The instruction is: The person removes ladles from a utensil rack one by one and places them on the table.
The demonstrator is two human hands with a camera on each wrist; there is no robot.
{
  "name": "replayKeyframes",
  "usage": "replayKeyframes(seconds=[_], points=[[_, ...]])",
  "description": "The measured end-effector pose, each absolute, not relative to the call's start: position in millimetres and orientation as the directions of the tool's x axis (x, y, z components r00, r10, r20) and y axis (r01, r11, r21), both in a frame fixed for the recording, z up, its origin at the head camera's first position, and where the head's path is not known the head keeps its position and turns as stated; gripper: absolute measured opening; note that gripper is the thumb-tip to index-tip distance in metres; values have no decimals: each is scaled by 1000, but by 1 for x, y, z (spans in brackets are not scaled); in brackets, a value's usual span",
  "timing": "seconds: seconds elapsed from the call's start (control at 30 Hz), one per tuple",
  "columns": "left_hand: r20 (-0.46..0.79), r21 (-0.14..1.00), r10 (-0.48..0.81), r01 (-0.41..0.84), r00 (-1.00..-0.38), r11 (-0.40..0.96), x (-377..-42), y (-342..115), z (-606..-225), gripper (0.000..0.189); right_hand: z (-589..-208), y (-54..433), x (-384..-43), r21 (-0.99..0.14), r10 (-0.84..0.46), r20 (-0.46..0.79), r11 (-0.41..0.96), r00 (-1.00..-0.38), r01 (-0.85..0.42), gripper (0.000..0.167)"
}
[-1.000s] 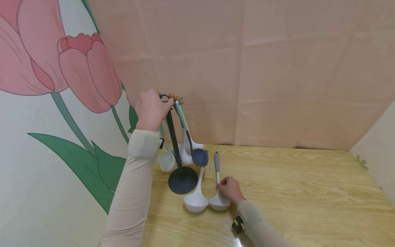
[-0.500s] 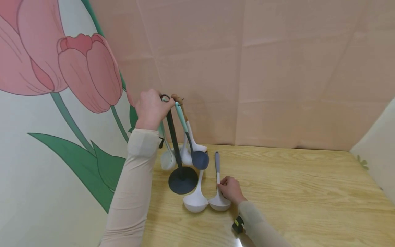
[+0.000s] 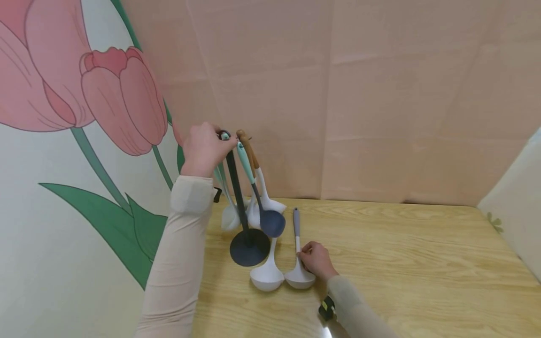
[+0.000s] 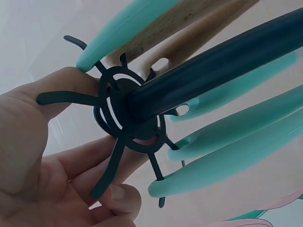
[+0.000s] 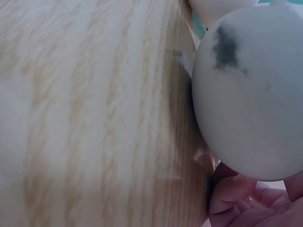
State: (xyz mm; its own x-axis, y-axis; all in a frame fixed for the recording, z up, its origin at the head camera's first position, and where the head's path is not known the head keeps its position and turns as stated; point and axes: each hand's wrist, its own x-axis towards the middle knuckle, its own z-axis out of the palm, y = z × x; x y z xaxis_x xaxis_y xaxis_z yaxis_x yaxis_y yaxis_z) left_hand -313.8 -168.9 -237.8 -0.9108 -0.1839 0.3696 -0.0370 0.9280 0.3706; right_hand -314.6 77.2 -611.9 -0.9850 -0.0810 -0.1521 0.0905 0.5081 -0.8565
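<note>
Yellowish table (wood-grained) beneath black stand, two ladles.

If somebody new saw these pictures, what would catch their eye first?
Likely the big pink tulips on the wall at the left of the head view. Next, the black stand on the table, hung with utensils, its top gripped by the left hand. Lower right of it, the right hand pinches a grey-handled ladle.
</note>
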Motion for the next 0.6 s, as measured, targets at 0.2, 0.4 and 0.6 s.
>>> replayKeyframes(seconds=[0.2, 0.4, 0.6], points=[[342, 431, -143, 20, -929, 902, -309, -180, -238, 24, -610, 74, -307, -847, -50, -164, 520, -985, 115, 20], [298, 484, -129, 33, -946, 874, -306, -188, -236, 33, -606, 71, -298, -841, -25, -176, 523, -984, 138, 24], [306, 509, -126, 50, -944, 859, -302, -192, -232, 37, -598, 65, -288, -869, -21, -147, 481, -989, 119, 25]])
